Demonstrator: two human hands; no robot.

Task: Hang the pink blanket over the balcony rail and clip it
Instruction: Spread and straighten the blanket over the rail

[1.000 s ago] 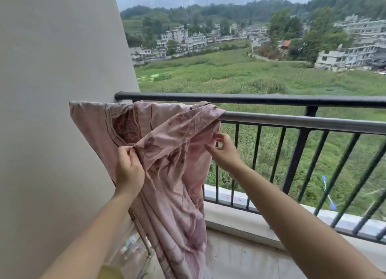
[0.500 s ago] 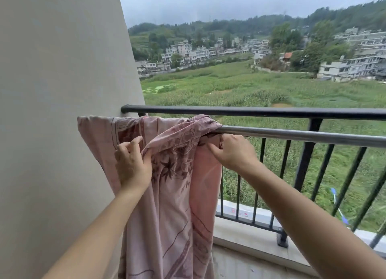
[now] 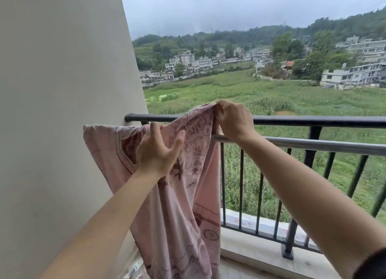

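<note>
At the balcony's left end, beside the plain cream wall, the pink patterned fabric blanket hangs from the silver metal rail, its length dropping toward the floor. Half a second ago the right hand gripped the cloth down at that silver bar; now the right hand has risen above the black metal top rail, lifting a bunched fold of the blanket's right edge with it. Its fingers are pressed together, pinching that gathered edge. The left hand, which had been curled into the cloth lower down, now lies with fingers and thumb spread against the blanket's front, just below the bar, touching it rather than clutching it. The blanket's left corner juts out against the wall, draped over the bar. No clip shows on the cloth. Black vertical balusters run to the right above a pale concrete ledge. Beyond them lie a green field, white houses and wooded hills under a grey sky.
</note>
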